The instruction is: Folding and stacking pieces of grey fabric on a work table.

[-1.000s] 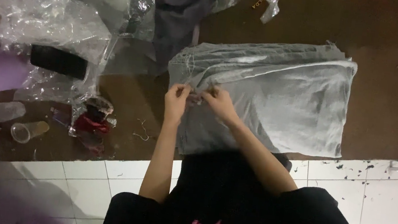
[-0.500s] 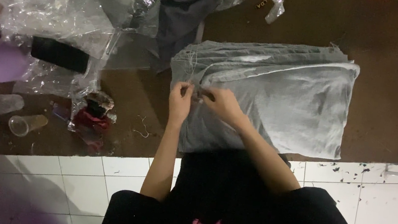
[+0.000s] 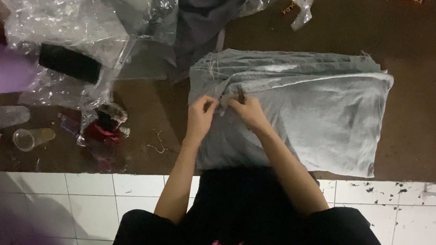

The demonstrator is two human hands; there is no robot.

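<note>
Pinching grey folded cloth (image 3: 308, 111) w/ both hands, clear plastic wrap (image 3: 64, 20) left

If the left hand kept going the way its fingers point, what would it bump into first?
Probably the right hand: the left hand points up and slightly toward it on the folded grey cloth. Depth is unclear.

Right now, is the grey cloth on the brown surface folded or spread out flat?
Folded. The grey cloth lies as a thick rectangular stack with several layered edges along its top, and both hands pinch its near-left part.
</note>
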